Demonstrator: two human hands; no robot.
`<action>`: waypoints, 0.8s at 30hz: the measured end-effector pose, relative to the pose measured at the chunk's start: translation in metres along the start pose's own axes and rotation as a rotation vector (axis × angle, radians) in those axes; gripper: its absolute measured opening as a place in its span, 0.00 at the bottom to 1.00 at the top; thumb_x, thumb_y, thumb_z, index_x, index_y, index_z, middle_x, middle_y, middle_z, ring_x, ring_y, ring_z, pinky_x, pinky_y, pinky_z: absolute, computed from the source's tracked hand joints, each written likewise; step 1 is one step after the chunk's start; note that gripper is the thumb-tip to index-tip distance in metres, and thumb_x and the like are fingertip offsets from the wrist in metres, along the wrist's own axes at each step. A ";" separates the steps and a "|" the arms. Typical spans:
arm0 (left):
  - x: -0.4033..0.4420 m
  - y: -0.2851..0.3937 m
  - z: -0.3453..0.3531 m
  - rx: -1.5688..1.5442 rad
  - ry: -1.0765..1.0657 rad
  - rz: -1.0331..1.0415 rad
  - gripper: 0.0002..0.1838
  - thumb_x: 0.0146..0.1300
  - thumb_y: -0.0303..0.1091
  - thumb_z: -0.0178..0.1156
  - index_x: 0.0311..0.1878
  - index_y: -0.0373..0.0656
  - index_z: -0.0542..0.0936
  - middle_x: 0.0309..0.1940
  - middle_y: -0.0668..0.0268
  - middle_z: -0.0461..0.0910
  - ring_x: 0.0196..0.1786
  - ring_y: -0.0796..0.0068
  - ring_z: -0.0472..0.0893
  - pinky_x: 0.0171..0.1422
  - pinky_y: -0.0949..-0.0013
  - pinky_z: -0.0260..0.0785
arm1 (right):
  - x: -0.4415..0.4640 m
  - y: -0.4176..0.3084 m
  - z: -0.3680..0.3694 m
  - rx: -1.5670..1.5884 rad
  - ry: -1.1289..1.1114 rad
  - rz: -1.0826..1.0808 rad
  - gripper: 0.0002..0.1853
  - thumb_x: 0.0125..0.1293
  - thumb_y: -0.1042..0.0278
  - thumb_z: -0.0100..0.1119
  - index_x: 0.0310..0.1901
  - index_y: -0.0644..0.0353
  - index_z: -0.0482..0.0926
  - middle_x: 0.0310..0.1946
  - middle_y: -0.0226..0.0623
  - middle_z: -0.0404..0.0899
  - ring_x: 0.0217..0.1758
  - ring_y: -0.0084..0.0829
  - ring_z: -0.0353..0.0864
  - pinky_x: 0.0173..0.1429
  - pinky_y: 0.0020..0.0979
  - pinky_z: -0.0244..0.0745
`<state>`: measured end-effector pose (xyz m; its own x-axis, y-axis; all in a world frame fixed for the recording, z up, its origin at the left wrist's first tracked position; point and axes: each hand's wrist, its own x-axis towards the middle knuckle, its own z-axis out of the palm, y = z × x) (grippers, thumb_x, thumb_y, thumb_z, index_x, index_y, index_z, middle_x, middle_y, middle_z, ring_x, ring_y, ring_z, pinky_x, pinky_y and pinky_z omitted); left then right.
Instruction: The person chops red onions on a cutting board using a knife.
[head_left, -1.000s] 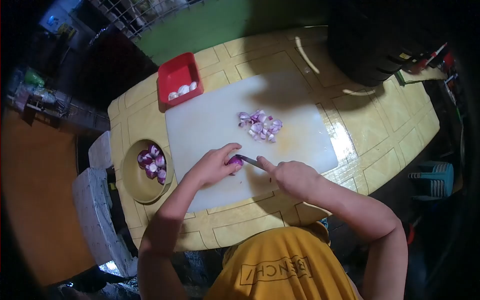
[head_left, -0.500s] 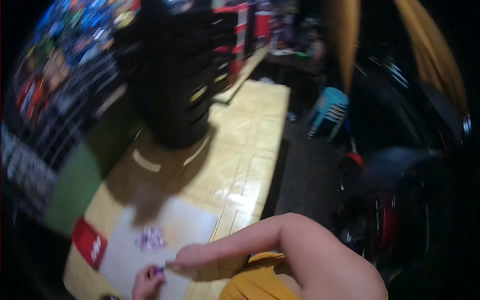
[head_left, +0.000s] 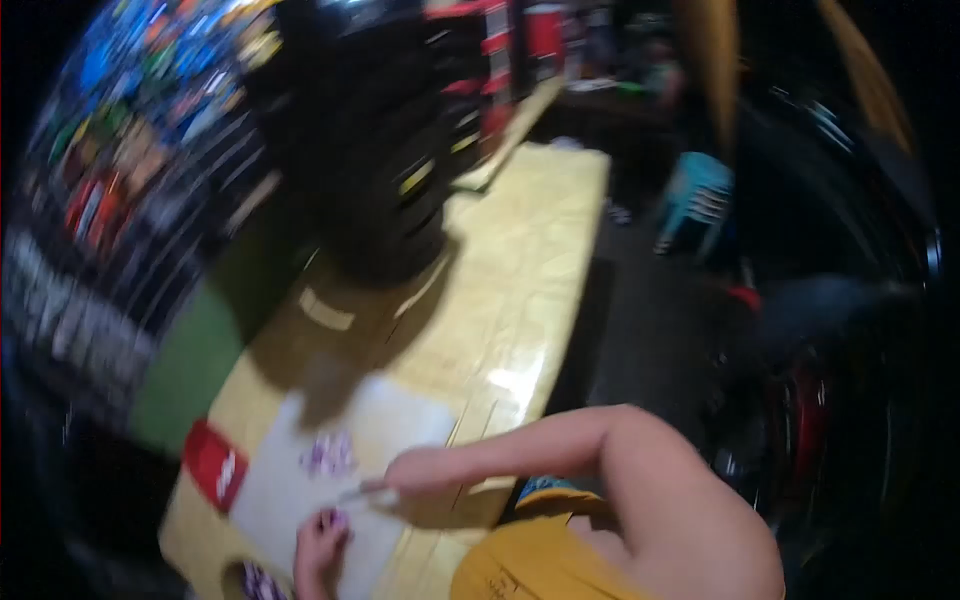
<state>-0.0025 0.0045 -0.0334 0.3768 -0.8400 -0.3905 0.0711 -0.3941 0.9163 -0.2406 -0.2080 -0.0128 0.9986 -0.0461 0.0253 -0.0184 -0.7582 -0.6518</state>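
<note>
A white sheet or board (head_left: 400, 408) lies on the pale yellow table, bearing a small heap of chopped purple-and-white pieces (head_left: 330, 453) that look like red onion. My left hand (head_left: 316, 545) is at its near edge, fingers closed around a purple piece of the same look (head_left: 340, 520). To its upper right, my right hand (head_left: 408, 470) grips a knife (head_left: 362, 490), whose thin blade points left over the white surface, apart from the left hand. At the bottom left, a dark bowl holding purple-and-white bits (head_left: 262, 580) is partly cut off. Motion blur hides finer detail.
A red packet (head_left: 214, 465) lies at the left edge of the white surface. A tall dark stack (head_left: 375, 180) stands farther back on the yellow table (head_left: 520, 270). Teal stools (head_left: 698, 195) stand on the floor at right. Colourful packages (head_left: 150, 90) fill a rack at far left.
The whole view has shifted, so the table appears farther right and more of the bowl shows. The knife has drawn away from the left hand, its blade now more visible.
</note>
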 end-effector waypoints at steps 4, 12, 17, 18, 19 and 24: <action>-0.007 0.029 0.000 0.427 -0.030 -0.031 0.17 0.62 0.28 0.68 0.53 0.36 0.82 0.36 0.72 0.78 0.38 0.82 0.73 0.42 0.73 0.71 | -0.001 -0.023 -0.024 0.001 -0.224 0.200 0.34 0.70 0.61 0.59 0.77 0.37 0.64 0.31 0.51 0.83 0.38 0.53 0.86 0.45 0.50 0.78; 0.009 0.019 -0.026 0.774 -0.081 0.151 0.32 0.52 0.45 0.81 0.61 0.49 0.84 0.43 0.59 0.78 0.44 0.63 0.78 0.53 0.63 0.74 | 0.025 -0.024 -0.020 -0.193 -0.333 0.107 0.40 0.69 0.72 0.55 0.82 0.43 0.56 0.39 0.49 0.84 0.40 0.51 0.87 0.45 0.49 0.81; 0.009 0.024 -0.026 0.724 -0.101 0.102 0.31 0.52 0.48 0.80 0.59 0.52 0.85 0.44 0.55 0.78 0.52 0.55 0.79 0.58 0.58 0.72 | 0.038 -0.031 -0.021 -0.209 -0.374 0.149 0.37 0.72 0.72 0.52 0.82 0.44 0.56 0.39 0.51 0.84 0.41 0.53 0.86 0.46 0.52 0.81; 0.009 0.026 -0.026 0.735 -0.106 0.089 0.31 0.52 0.48 0.80 0.59 0.52 0.85 0.45 0.55 0.77 0.52 0.54 0.79 0.59 0.58 0.72 | 0.038 -0.030 -0.020 -0.215 -0.356 0.134 0.37 0.72 0.72 0.53 0.81 0.44 0.57 0.38 0.50 0.84 0.40 0.53 0.86 0.45 0.51 0.81; 0.009 0.027 -0.027 0.731 -0.110 0.084 0.31 0.52 0.48 0.80 0.59 0.52 0.85 0.45 0.55 0.77 0.52 0.54 0.79 0.59 0.58 0.72 | 0.039 -0.030 -0.019 -0.219 -0.336 0.118 0.37 0.71 0.72 0.53 0.81 0.45 0.58 0.37 0.50 0.84 0.39 0.53 0.86 0.45 0.51 0.81; 0.013 0.023 -0.029 0.726 -0.129 0.119 0.30 0.52 0.45 0.80 0.59 0.51 0.84 0.44 0.59 0.75 0.45 0.63 0.77 0.54 0.64 0.73 | 0.051 -0.036 -0.021 -0.230 -0.384 0.114 0.37 0.71 0.72 0.54 0.80 0.46 0.57 0.36 0.50 0.85 0.35 0.53 0.86 0.43 0.51 0.82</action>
<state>0.0313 -0.0047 -0.0148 0.2290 -0.9120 -0.3404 -0.6079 -0.4071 0.6818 -0.1899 -0.1970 0.0281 0.9346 0.0742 -0.3480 -0.0960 -0.8891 -0.4475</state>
